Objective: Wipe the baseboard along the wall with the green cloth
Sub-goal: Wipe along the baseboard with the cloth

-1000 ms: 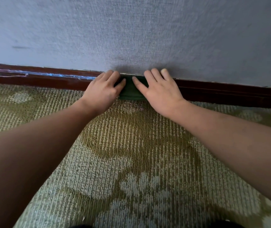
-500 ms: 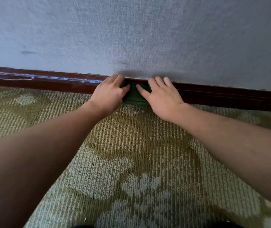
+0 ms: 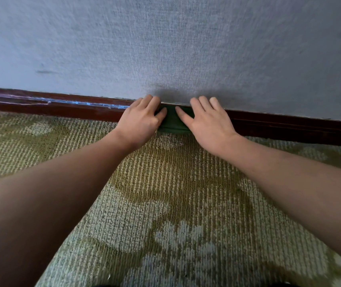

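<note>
A folded green cloth point(image 3: 172, 123) lies against the dark red-brown baseboard point(image 3: 289, 126) at the foot of the grey wall. My left hand point(image 3: 140, 121) presses on the cloth's left part, fingers reaching the baseboard's top edge and thumb on the fabric. My right hand point(image 3: 208, 121) lies flat on the cloth's right part with straight fingers and its thumb on the fabric. Only the strip of cloth between the hands shows.
A pale blue streak point(image 3: 78, 102) runs along the baseboard's top left of my left hand. Patterned green-beige carpet point(image 3: 165, 204) covers the floor up to the baseboard. The wall point(image 3: 186, 48) has a small dark mark at the left.
The view has shifted, so hands and baseboard sit lower in the frame. Both hands keep pressing the cloth and have slid it slightly left along the baseboard.
</note>
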`<state>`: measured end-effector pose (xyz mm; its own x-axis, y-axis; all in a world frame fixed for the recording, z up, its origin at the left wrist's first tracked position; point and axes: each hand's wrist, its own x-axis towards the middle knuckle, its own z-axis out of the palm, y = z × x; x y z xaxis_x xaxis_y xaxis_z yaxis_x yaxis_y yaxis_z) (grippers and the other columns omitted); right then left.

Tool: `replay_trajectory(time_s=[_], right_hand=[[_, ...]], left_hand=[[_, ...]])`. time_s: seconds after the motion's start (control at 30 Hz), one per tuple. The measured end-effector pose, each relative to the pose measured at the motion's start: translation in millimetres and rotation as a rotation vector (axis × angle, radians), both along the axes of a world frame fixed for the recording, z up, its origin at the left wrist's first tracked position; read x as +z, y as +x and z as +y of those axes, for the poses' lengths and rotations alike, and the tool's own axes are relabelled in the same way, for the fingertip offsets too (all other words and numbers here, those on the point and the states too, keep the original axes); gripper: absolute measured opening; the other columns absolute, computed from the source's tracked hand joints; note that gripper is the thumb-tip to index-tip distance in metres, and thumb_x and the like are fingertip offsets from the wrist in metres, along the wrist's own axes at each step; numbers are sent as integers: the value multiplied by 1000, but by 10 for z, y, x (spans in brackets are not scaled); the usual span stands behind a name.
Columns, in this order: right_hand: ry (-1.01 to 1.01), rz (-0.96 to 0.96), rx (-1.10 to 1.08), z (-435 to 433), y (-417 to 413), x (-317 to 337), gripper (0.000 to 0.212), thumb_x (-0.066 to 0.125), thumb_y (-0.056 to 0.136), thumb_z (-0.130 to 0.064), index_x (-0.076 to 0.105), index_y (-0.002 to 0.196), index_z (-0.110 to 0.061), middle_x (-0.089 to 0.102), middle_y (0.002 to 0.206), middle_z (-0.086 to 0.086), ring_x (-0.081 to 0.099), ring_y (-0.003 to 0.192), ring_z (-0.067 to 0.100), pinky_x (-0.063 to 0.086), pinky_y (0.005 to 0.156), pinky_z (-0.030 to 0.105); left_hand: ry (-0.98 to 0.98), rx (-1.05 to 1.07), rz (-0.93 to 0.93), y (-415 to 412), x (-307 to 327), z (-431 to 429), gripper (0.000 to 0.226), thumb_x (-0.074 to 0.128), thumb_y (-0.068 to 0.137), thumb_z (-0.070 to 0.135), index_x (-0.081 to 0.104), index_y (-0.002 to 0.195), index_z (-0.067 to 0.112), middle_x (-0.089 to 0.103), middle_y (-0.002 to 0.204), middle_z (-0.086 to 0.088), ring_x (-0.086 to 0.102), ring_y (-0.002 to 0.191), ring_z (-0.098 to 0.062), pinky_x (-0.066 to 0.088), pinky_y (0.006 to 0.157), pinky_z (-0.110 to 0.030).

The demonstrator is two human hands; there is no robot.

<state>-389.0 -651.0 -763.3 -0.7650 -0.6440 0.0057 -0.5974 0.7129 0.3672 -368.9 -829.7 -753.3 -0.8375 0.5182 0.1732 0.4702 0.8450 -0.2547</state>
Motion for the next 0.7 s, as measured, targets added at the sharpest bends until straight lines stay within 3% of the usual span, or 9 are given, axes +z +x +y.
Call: replay_trajectory(time_s=[0.4,0.57,0.7], right_hand=[[57,-2,-4,-32,-27,-142,60,36,95,-15,7,147,-15,33,124,13,30,116,30,24,98,39],[19,-43,-23,-51,-29,-125,58,37,94,-15,13,146,-17,35,125,15,31,118,31,24,98,40],[-8,-91,-18,-85,-2,-96,54,38,93,-13,22,144,-19,35,127,16,30,119,32,23,98,40]], left_hand=[[-9,26,-41,-38,-120,22,34,74,60,-7,68,93,-9,60,80,-26,60,73,-39,51,61,-38],[29,86,-80,-60,-144,5,32,57,82,-2,60,113,-6,54,103,-27,50,98,-41,43,80,-47],[32,87,-115,-33,-139,-12,30,54,85,3,61,114,0,51,109,-22,44,105,-37,39,87,-44]])
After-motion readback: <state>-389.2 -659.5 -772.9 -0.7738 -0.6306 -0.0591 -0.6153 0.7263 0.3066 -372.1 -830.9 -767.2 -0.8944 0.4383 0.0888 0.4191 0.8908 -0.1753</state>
